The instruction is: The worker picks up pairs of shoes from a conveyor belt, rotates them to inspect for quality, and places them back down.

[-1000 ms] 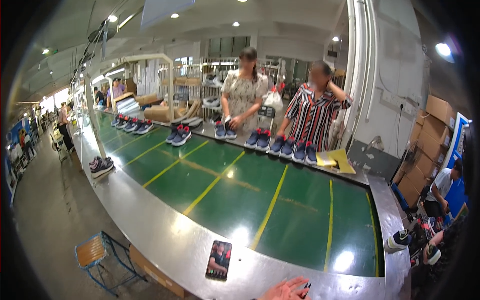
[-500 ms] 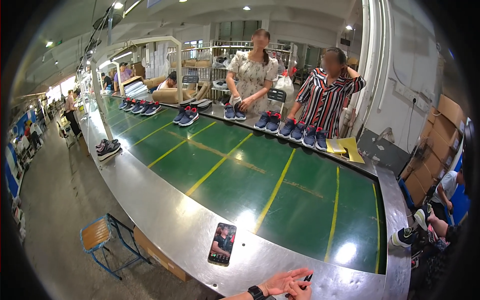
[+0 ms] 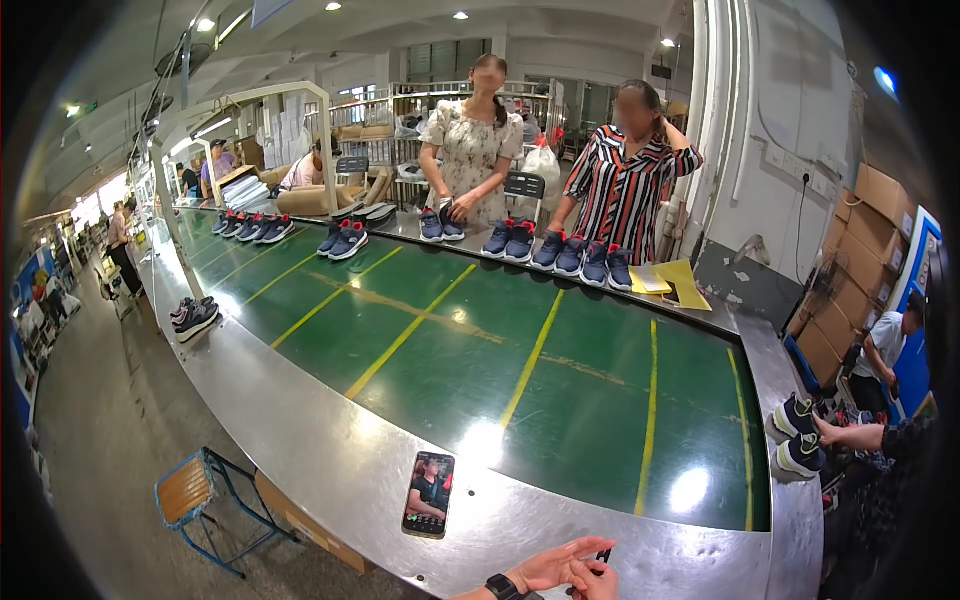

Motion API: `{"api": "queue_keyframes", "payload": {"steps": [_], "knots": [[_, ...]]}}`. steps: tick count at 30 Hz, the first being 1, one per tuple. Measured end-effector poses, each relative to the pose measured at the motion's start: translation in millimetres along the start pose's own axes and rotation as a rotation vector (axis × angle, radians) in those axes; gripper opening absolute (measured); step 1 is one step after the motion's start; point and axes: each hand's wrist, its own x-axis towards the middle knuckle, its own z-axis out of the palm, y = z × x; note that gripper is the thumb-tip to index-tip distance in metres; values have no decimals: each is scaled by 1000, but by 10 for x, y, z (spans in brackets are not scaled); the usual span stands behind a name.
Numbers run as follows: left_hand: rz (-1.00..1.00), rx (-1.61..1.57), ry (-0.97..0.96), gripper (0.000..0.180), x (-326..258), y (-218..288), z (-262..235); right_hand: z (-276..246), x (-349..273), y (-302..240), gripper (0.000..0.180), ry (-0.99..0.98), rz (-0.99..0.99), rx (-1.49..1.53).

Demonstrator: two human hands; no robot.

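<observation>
The left hand (image 3: pixel 555 568) and right hand (image 3: pixel 597 583) meet at the worktop (image 3: pixel 330 450) edge, pinching a small dark pen (image 3: pixel 603 556) (mostly hidden). It could slip and roll off. The phone (image 3: pixel 428 494) lies nearby.

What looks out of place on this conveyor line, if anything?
A phone lies on the steel rim of the green belt with its screen lit, among rows of shoes; it is the one item there that is not footwear. The hands meet at the lower edge around a small dark object. Nothing looks spilled or damaged.
</observation>
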Motion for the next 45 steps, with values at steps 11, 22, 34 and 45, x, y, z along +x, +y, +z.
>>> {"api": "queue_keyframes", "payload": {"steps": [11,22,34,45], "knots": [[-7,-267,57,21,32,-25,-336,2,213,205,23,55,-127,-130],[42,-223,-122,37,-41,-239,-711,-27,158,338,32,76,-227,-158],[-53,-47,181,21,15,34,-173,-160,614,811,28,128,-497,-249],[-22,-64,253,27,-25,20,-232,21,-127,-12,36,-69,-202,119]]}}
